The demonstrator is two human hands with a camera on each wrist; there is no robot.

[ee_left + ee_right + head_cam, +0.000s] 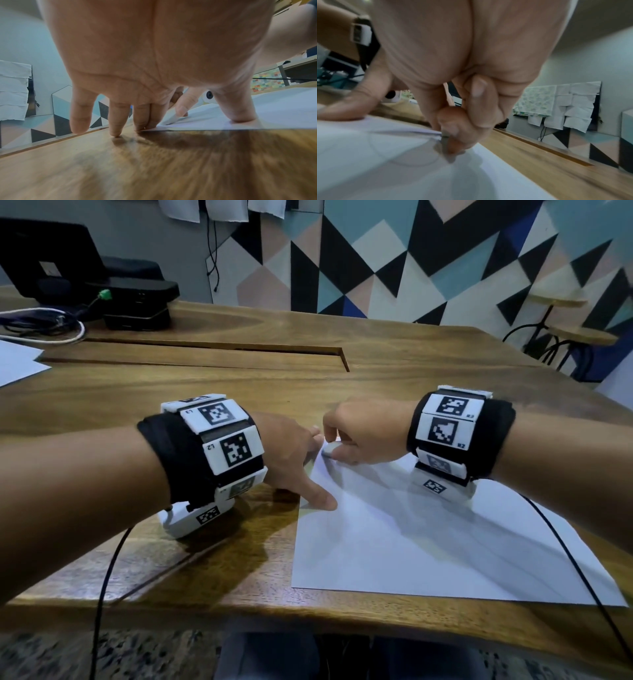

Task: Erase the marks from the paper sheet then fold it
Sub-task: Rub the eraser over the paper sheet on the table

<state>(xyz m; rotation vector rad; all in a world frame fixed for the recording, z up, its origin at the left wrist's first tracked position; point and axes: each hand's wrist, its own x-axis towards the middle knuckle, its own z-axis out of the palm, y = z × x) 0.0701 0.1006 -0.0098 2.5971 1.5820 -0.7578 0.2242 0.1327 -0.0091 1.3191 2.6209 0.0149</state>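
A white paper sheet [411, 542] lies on the wooden table [205, 392], at the right near the front edge. My left hand [308, 467] rests on its far left corner with straight, spread fingers; the thumb [240, 116] and two fingertips [149, 121] press the paper [283, 108] down. My right hand [337, 445] pinches a small grey-white eraser [328, 453] and holds it against that same corner. In the right wrist view the eraser [447, 154] touches the paper [368, 175] beside faint curved pencil marks [412, 164].
Black devices [137, 299] and coiled cables [44, 326] sit at the far left of the table. Another white sheet [17, 364] lies at the left edge. A long slot [205, 354] runs across the tabletop. Stools [565, 337] stand beyond the right side.
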